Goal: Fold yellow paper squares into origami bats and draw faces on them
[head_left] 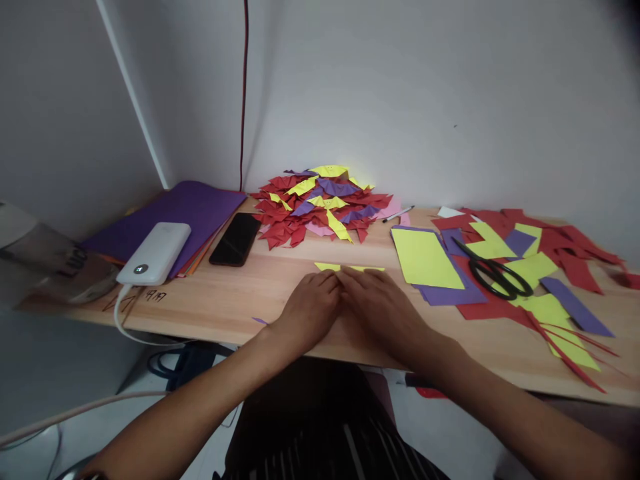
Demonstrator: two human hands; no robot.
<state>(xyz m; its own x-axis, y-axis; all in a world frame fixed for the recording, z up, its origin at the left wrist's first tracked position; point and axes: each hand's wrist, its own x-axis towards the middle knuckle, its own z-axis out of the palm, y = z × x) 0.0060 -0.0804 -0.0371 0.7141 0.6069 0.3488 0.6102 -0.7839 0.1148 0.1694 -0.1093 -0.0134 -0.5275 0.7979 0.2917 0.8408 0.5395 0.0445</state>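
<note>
A folded piece of yellow paper (327, 267) lies on the wooden desk in front of me, with only its far edge and two pointed ends showing. My left hand (311, 308) is on its near side, fingers curled and closed on the paper. My right hand (375, 303) meets the left at the middle, its fingers held together and pressing on the same paper. The hands cover most of it. Beyond them rises a pile of folded paper figures (280, 220) in red, yellow and purple, some with small drawn marks.
On the right are yellow sheets (427, 259) over purple ones, black-handled scissors (495, 277) and red paper scraps (580, 267). A pen (399, 214) lies behind. On the left are a phone (236, 239), a white power bank (157, 253) with a cable, purple sheets (200, 200) and a plastic cup (75, 270).
</note>
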